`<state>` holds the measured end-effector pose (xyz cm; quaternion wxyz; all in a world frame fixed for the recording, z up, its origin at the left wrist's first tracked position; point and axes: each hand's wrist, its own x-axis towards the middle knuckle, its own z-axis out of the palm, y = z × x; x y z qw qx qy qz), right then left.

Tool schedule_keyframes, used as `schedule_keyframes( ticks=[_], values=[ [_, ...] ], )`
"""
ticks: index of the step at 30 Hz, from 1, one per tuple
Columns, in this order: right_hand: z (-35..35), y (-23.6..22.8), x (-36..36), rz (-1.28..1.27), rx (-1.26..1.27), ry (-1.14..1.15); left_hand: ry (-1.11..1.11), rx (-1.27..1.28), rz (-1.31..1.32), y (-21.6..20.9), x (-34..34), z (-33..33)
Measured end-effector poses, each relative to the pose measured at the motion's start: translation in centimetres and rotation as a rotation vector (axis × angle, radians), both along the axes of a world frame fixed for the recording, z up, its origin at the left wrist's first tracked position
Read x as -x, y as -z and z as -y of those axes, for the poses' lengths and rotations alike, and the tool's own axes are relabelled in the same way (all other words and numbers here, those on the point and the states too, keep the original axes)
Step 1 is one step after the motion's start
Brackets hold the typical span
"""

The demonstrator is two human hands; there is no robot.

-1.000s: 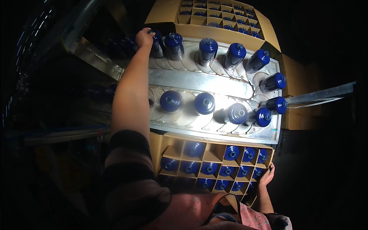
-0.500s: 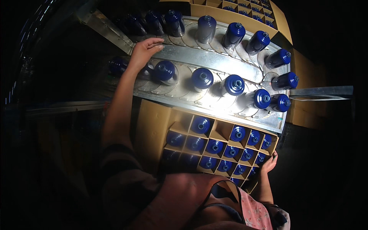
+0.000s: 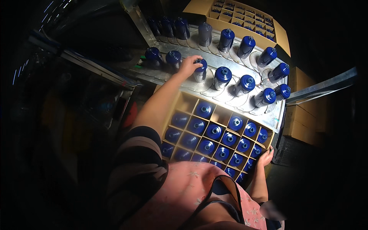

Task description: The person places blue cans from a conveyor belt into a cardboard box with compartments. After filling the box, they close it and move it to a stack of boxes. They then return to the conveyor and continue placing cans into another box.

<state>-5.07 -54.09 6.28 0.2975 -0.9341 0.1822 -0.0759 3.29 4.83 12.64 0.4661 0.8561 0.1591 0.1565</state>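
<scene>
My left hand [image 3: 189, 66] reaches over the near run of the conveyor [image 3: 242, 100], its fingers closed round the neck of a blue bottle [image 3: 200, 73] standing upright there. In front of me is an open cardboard box [image 3: 181, 102] with a grid of dividers and blue bottles in most cells. Two cells in its far row show bare cardboard. My right hand [image 3: 265, 157] grips the right side of that box, with part of the fingers out of sight behind the wall. More upright bottles stand along the belt on both sides of the held one.
A metal strip divides the conveyor's two runs, which curve together at the right. Beyond it sits another divided box [image 3: 199, 8] of bottles. A metal bar [image 3: 322, 85] juts out at the right above closed cartons [image 3: 303, 122]. A metal post [image 3: 140, 23] rises at the far left.
My left hand has moved right and toward me, from above the divider strip onto a bottle in the near row. The right hand stays on the box. The view has shifted.
</scene>
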Motion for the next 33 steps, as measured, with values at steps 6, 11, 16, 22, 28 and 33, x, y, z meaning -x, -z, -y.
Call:
schedule_keyframes(
  ticks=[6, 11, 16, 22, 28, 33],
  values=[
    [3.6, -1.0, 4.9, -0.048, -0.025, 0.092, -0.100, -0.166, 0.090, -1.9, 11.6, 6.4],
    [7.3, -1.7, 7.2, -0.061, 0.013, 0.104, -0.489, -0.070, -0.385, -1.9, 31.6, 10.6],
    [9.4, -1.1, 7.5, -0.079, -0.053, 0.031, -0.546, 0.031, -0.652, 1.0, 46.4, 17.3],
    [12.5, -0.2, 9.1, -0.126, 0.023, 0.111, -0.535, 0.189, -0.437, 9.5, 50.5, 23.5],
    [10.6, 1.2, 9.2, 0.027, 0.031, -0.032, -0.511, 0.066, -0.496, 11.4, 50.2, 20.5],
    [9.1, 1.7, 9.9, -0.002, -0.012, -0.075, -0.525, -0.001, -0.532, 10.8, 51.1, 19.9]
  ],
)
